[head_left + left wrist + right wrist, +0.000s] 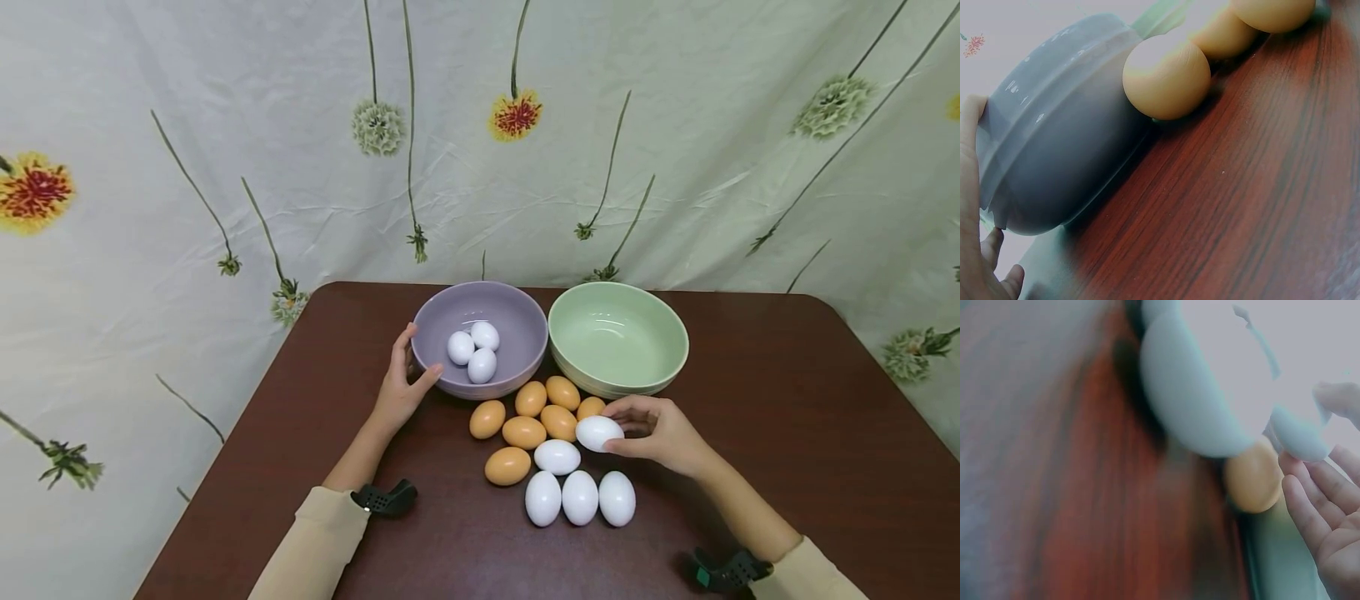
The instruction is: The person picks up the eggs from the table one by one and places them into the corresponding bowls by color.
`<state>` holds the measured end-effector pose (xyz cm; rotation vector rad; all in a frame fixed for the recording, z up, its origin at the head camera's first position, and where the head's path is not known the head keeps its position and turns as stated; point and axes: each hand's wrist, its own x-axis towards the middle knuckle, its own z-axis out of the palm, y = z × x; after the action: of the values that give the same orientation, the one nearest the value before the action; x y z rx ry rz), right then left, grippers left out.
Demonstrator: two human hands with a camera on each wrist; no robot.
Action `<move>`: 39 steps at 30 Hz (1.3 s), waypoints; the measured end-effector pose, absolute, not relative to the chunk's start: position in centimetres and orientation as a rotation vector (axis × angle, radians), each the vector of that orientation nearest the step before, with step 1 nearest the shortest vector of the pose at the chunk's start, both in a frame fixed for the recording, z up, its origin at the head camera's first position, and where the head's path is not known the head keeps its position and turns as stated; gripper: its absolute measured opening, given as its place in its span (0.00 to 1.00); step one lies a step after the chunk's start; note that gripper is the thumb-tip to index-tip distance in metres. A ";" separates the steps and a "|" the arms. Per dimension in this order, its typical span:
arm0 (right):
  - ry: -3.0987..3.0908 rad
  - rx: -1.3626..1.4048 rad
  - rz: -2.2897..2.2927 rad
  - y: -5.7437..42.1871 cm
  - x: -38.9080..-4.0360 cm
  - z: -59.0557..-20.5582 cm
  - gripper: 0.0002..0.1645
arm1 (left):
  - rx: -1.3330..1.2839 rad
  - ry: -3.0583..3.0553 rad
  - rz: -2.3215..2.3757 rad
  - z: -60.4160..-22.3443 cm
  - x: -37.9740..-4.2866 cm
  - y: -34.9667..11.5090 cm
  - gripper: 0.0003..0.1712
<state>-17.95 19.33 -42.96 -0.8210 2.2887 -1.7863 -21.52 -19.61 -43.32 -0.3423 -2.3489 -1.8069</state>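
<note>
My left hand (397,396) rests against the left side of a purple bowl (525,350), its fingers and thumb spread along the outside near the rim. Three white eggs (482,365) lie inside that bowl. Between thumb and fingers, my right hand (660,433) pinches another white egg (599,434) at the right edge of the egg group. The right wrist view shows this held egg (1300,428) at the fingertips. Several brown eggs (524,432) lie in front of the bowls. Nearer the front are several white eggs (581,498), three of them side by side in a row.
A light green bowl (618,333) with nothing in it stands right beside the purple one. Both are near the back edge of the dark wooden table (780,400). A pale flowered cloth (480,167) hangs behind.
</note>
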 end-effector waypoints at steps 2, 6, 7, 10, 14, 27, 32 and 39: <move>2.282 -0.833 -1.794 19.1 -18.1 -42.6 0.18 | -0.347 -2.344 -1.815 -43.3 -21.5 -19.6 0.45; 2.261 -0.849 -1.803 18.7 -18.6 -41.9 0.18 | -0.359 -2.346 -1.825 -43.2 -21.6 -19.5 0.45; 2.256 -0.854 -1.803 18.6 -18.7 -41.7 0.18 | -0.362 -2.345 -1.827 -43.2 -21.6 -19.5 0.45; 2.242 -0.860 -1.803 18.3 -19.0 -41.1 0.19 | -0.367 -2.345 -1.831 -43.1 -21.6 -19.5 0.45; 2.229 -0.854 -1.793 17.8 -19.6 -40.2 0.19 | -0.372 -2.335 -1.838 -43.0 -21.5 -19.4 0.45; 2.228 -0.824 -1.797 16.3 -21.8 -38.5 0.20 | -0.364 -2.345 -1.829 -43.1 -21.5 -19.6 0.45; 2.257 -0.822 -1.781 15.6 -22.6 -37.9 0.21 | -0.360 -2.346 -1.824 -43.1 -21.5 -19.6 0.45; 2.290 -0.795 -1.759 14.3 -23.8 -37.5 0.20 | -0.351 -2.348 -1.825 -43.0 -21.4 -19.7 0.45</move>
<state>-23.78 14.26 -37.54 -0.7950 2.2899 -1.7588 -21.42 -19.66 -42.98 -0.3507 -2.3481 -1.8249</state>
